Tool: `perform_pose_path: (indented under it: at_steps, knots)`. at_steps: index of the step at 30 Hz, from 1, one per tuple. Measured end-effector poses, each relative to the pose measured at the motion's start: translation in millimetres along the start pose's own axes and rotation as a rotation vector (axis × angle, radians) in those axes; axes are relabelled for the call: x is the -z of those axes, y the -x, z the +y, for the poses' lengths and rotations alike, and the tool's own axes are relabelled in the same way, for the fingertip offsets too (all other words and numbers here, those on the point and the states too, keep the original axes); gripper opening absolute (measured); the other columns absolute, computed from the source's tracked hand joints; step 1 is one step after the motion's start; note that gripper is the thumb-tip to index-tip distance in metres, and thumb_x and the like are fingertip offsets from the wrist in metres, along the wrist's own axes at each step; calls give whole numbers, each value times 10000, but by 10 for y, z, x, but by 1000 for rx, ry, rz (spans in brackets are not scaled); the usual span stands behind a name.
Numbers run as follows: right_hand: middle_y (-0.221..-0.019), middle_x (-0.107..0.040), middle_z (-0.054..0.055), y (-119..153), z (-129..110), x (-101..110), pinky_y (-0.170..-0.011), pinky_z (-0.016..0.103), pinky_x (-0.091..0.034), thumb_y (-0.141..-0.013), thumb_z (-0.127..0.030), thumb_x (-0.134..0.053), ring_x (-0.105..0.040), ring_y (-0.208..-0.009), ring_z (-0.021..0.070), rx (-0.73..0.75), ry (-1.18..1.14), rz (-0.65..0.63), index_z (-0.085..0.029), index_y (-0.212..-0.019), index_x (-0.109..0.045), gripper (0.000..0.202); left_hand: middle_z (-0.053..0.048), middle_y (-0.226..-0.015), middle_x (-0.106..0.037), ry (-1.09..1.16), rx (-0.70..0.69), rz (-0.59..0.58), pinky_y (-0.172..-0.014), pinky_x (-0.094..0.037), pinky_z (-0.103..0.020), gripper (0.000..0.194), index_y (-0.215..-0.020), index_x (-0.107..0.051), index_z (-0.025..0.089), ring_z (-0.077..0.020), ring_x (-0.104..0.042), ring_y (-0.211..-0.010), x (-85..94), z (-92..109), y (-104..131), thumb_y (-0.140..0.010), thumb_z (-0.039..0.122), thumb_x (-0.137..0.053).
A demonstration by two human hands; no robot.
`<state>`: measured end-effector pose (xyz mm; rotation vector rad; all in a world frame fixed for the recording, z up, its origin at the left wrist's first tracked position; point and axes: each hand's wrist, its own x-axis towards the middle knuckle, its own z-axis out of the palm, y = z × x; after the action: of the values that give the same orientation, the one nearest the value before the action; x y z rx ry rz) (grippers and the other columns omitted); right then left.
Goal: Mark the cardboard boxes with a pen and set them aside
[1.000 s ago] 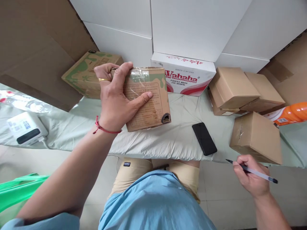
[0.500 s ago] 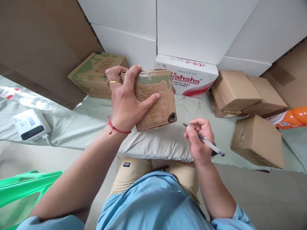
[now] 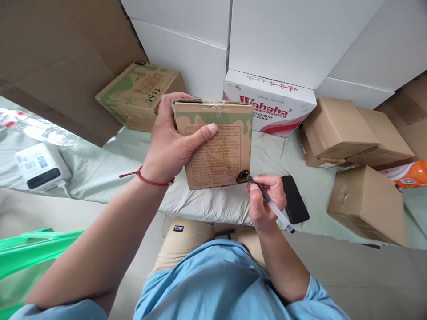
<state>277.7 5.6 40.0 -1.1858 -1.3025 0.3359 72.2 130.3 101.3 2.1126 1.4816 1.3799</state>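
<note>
A small cardboard box [image 3: 216,155] with green splashes and a printed text panel is tilted up in front of me. My left hand [image 3: 180,138] grips it from the left, thumb across the printed face, the other fingers behind and mostly hidden. Between the fingertips of my right hand [image 3: 267,200] is a pen [image 3: 278,214] with a dark grip and a clear barrel. Its tip meets the dark-edged hole [image 3: 243,176] at the box's lower right corner; whether it goes inside I cannot tell.
Behind stand a green-patterned box [image 3: 140,95] marked 2422 and a white Wahaba water carton [image 3: 270,104]. Right of my hand lie a black phone [image 3: 295,200], plain brown boxes [image 3: 367,204] and an orange bottle [image 3: 410,174]. A white power bank [image 3: 42,166] and clear bottle [image 3: 40,129] lie left.
My right hand has brought the pen left to the hole at the box's corner. My left hand has turned the box more squarely toward me. The phone is now uncovered.
</note>
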Motion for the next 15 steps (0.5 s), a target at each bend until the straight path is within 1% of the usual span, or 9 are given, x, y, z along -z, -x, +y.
perform_pose_path:
  at_steps: [3, 5, 10, 15]
  knots:
    - [-740, -694, -40, 4, -27, -24, -575, 250, -512, -937, -198, -628, -645, -573, 124, 47, 70, 12, -232, -1048, -648, 117, -43, -1331, -687, 141, 88, -34, -1036, -656, -535, 539, -1312, -547, 360, -304, -717, -1209, 42, 62, -16, -904, 648, -750]
    - [-744, -701, -33, 5, -38, -37, -570, 252, -520, -944, -210, -621, -653, -568, 127, 61, 118, 33, -229, -1053, -648, 114, -41, -1326, -686, 159, 111, -43, -1053, -644, -543, 554, -1290, -553, 353, -309, -703, -1220, 68, 87, -29, -874, 637, -783]
    - [-714, -694, -28, 4, -36, -65, -582, 268, -554, -957, -227, -606, -672, -570, 143, 58, 187, 62, -228, -1039, -643, 90, -37, -1323, -691, 178, 111, -42, -1050, -641, -557, 553, -1283, -556, 361, -316, -703, -1217, 87, 86, -37, -857, 617, -797]
    - [-731, -711, -22, 14, -50, -83, -584, 270, -565, -956, -222, -617, -682, -575, 143, 65, 166, 18, -229, -1043, -637, 90, -36, -1361, -690, 151, 105, -40, -1062, -646, -554, 550, -1304, -563, 375, -310, -710, -1229, 80, 63, -39, -864, 623, -781]
